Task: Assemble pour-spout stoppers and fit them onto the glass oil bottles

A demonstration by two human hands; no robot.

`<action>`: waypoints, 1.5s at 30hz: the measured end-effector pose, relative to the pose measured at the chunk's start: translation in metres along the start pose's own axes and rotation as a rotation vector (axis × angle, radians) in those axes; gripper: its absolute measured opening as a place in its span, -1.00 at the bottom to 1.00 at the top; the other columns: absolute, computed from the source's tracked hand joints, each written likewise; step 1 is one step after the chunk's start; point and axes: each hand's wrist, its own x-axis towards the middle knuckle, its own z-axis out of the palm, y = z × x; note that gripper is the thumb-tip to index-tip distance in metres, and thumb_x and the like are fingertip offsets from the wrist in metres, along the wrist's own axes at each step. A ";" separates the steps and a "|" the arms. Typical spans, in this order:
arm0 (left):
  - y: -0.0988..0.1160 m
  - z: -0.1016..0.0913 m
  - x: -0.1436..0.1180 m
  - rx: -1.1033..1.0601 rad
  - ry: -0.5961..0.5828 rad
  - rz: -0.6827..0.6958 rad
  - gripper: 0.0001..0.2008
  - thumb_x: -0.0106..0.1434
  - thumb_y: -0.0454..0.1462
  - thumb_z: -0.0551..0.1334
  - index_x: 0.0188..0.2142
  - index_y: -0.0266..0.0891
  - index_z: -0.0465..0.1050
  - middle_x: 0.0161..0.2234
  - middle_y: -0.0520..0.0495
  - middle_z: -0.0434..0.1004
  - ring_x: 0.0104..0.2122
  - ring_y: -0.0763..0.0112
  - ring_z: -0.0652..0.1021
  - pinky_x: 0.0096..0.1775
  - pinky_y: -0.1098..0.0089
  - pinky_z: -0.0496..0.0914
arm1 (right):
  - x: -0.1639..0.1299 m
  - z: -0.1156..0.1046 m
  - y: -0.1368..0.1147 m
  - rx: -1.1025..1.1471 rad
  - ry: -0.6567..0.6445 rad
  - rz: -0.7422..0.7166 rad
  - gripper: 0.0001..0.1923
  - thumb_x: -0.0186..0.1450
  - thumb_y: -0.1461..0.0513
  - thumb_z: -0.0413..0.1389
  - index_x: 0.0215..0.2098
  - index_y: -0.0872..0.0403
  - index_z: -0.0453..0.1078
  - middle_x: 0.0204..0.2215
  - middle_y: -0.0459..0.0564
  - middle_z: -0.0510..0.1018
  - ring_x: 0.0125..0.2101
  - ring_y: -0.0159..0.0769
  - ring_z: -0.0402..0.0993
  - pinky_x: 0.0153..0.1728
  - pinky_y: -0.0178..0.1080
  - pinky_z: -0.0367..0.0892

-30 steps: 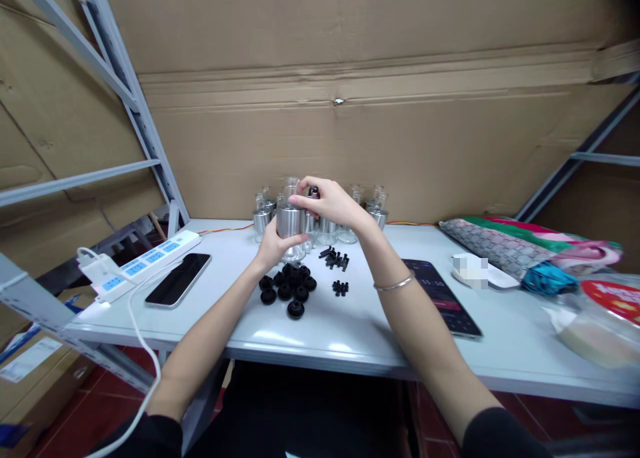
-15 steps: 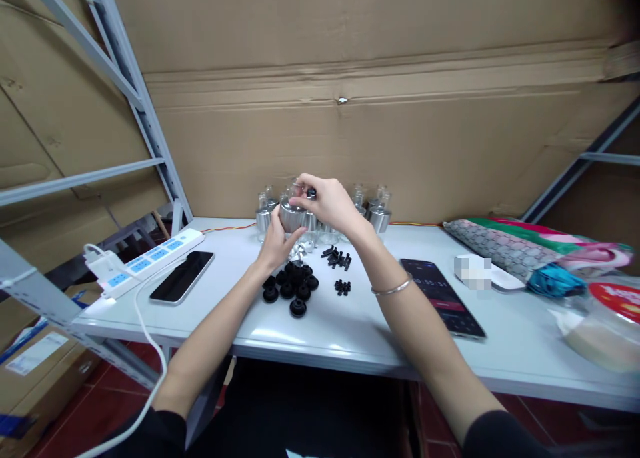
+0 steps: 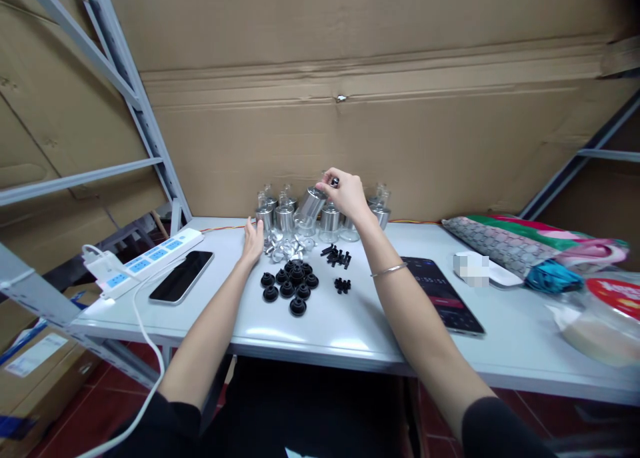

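while our right hand (image 3: pixel 347 195) pinched the silver canister (image 3: pixel 310 205) by its black top, tilted above the row at the table's (image 3: pixel 350 325) back, our left hand (image 3: pixel 253 240) lay open beside loose silver pieces (image 3: pixel 287 248).

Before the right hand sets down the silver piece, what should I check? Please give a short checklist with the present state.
1. Right hand grips the tilted silver piece: ok.
2. Piece upright: not ok, it leans.
3. Left hand free: ok, open on the table.
4. Free spot in the back row: cannot tell.
5. Black rubber caps apart from the row: ok.
6. Small clear parts beneath the piece: not ok, they lie close.
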 end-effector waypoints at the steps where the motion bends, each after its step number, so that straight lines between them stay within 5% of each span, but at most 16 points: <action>1: -0.002 0.001 -0.001 0.016 -0.036 0.023 -0.33 0.32 -0.03 -0.05 0.27 -0.40 -0.15 0.30 -0.36 -0.11 0.30 0.18 0.00 0.27 0.22 -0.09 | 0.000 0.002 0.001 -0.023 -0.007 -0.011 -0.90 0.16 0.19 0.14 -0.44 0.06 0.37 -0.55 -0.11 0.46 -0.48 -0.34 0.34 -0.36 -0.30 0.16; 15: 0.001 0.001 -0.005 0.098 -0.156 0.059 -0.21 0.32 -0.04 -0.06 0.30 -0.54 -0.40 0.32 -0.39 -0.33 0.32 0.16 -0.14 0.28 0.20 -0.15 | -0.011 0.047 0.020 -0.227 -0.197 -0.059 -0.84 0.20 0.33 0.10 -0.23 0.08 0.42 -0.26 0.09 0.49 -0.26 -0.21 0.41 -0.24 -0.26 0.22; 20: 0.002 0.000 -0.005 0.106 -0.178 0.035 -0.21 0.32 -0.03 -0.07 0.30 -0.49 -0.44 0.33 -0.34 -0.36 0.32 0.17 -0.17 0.28 0.20 -0.18 | -0.011 0.055 0.022 -0.243 -0.120 -0.019 -0.74 0.22 0.38 0.03 -0.12 0.09 0.39 -0.20 0.10 0.53 -0.20 -0.18 0.43 -0.18 -0.23 0.23; 29: -0.003 0.001 -0.003 0.086 -0.158 0.057 -0.20 0.31 0.00 -0.05 0.31 -0.42 -0.41 0.33 -0.31 -0.30 0.31 0.17 -0.09 0.28 0.20 -0.13 | 0.003 0.016 0.033 -0.227 0.297 0.148 -0.72 0.30 0.31 -0.14 -0.25 0.11 0.41 -0.20 0.15 0.52 -0.13 -0.13 0.36 -0.07 -0.09 0.17; 37: 0.000 0.000 -0.003 0.111 -0.168 0.052 -0.21 0.32 -0.02 -0.08 0.31 -0.48 -0.42 0.32 -0.33 -0.32 0.31 0.18 -0.10 0.28 0.21 -0.13 | 0.003 0.002 0.049 -0.162 0.041 0.326 -0.76 0.24 0.28 -0.03 -0.26 0.12 0.48 -0.22 0.13 0.57 -0.18 -0.18 0.45 -0.14 -0.23 0.25; 42: -0.001 0.000 -0.001 0.110 -0.158 0.045 -0.24 0.32 -0.01 -0.09 0.31 -0.44 -0.35 0.32 -0.31 -0.26 0.31 0.17 -0.07 0.27 0.17 -0.09 | 0.007 -0.026 0.064 -0.209 0.397 0.458 -0.69 0.28 0.25 -0.13 -0.19 0.09 0.43 -0.13 0.12 0.51 -0.05 -0.15 0.36 -0.01 -0.07 0.18; 45: -0.002 0.002 -0.001 0.110 -0.161 0.033 -0.23 0.32 -0.01 -0.08 0.31 -0.46 -0.35 0.32 -0.36 -0.21 0.30 0.16 -0.04 0.27 0.18 -0.07 | 0.004 -0.039 0.087 -0.199 0.425 0.609 -0.72 0.26 0.27 -0.13 -0.23 0.12 0.41 -0.18 0.18 0.50 -0.10 -0.12 0.36 -0.04 -0.03 0.21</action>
